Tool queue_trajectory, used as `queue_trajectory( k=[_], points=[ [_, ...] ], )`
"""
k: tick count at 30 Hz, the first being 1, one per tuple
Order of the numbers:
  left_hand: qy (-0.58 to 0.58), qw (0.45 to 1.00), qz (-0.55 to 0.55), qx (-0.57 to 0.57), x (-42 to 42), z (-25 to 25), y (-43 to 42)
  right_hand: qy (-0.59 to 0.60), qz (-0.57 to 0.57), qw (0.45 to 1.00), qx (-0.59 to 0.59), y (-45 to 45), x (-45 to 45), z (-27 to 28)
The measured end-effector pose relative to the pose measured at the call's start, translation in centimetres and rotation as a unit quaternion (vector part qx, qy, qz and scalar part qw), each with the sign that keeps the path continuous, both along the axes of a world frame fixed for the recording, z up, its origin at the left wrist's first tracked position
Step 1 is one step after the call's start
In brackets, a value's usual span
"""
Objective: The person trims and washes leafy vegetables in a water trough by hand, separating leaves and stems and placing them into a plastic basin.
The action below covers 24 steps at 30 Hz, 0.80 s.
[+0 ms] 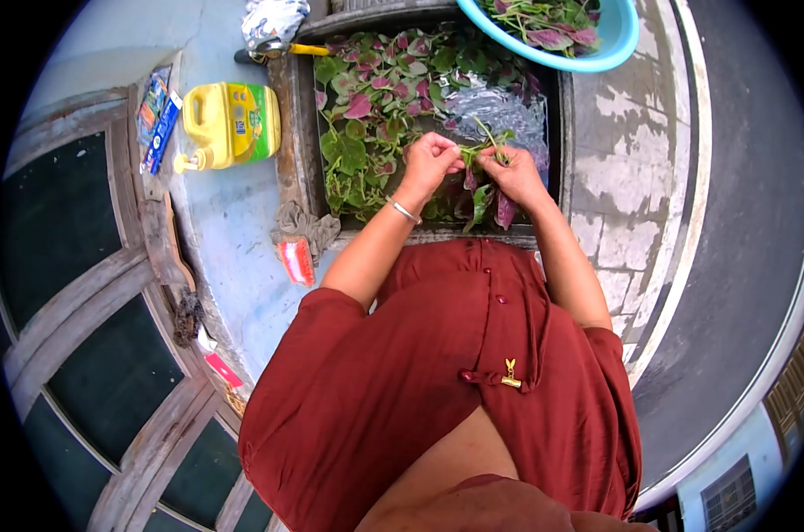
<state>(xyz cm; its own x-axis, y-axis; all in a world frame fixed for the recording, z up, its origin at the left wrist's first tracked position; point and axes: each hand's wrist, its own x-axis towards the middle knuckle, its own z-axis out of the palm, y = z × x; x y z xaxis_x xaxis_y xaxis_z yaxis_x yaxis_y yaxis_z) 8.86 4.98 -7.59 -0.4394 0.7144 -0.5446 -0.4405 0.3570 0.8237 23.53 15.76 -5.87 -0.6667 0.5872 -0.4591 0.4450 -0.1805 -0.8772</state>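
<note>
Ideally, left hand [428, 167] and right hand [515, 177], grips both pinching the leafy stem [474, 154] above the basin's [567, 133] near half, work close together for control.

I hold green-and-purple leafy sprigs [505, 208] by their stems, broad leaves drooping over the basin [557, 133]; loose matching leaves [359, 106] lie spread in its water, densest away from me.

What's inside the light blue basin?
The light blue basin holds green and purple leafy greens with stems. Its bottom under them is covered, and its far side is cut off by the picture's top edge.
</note>
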Motion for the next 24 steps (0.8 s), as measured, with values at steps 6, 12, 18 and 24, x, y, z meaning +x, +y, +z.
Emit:
queue_trajectory(
  k=[6,12,18,24],
  points=[
    [-0.02,0.999,-0.006,0.035,0.7,-0.6,-0.2,-0.076,-0.044,0.993,0.085,-0.4,-0.3,-0.4],
    [-0.003,0.999,-0.02,0.038,0.6,-0.6,-0.4,-0.103,-0.033,0.988,0.111,-0.1,-0.1,0.3],
    [0.007,0.999,-0.009,0.05,-0.2,-0.5,-0.6,0.037,-0.135,0.985,0.102,0.8,0.6,0.7],
    [0.122,0.984,-0.092,0.094,0.1,0.4,-0.2,0.034,0.067,0.975,0.211,1.7,0.0,2.5]
  ],
)
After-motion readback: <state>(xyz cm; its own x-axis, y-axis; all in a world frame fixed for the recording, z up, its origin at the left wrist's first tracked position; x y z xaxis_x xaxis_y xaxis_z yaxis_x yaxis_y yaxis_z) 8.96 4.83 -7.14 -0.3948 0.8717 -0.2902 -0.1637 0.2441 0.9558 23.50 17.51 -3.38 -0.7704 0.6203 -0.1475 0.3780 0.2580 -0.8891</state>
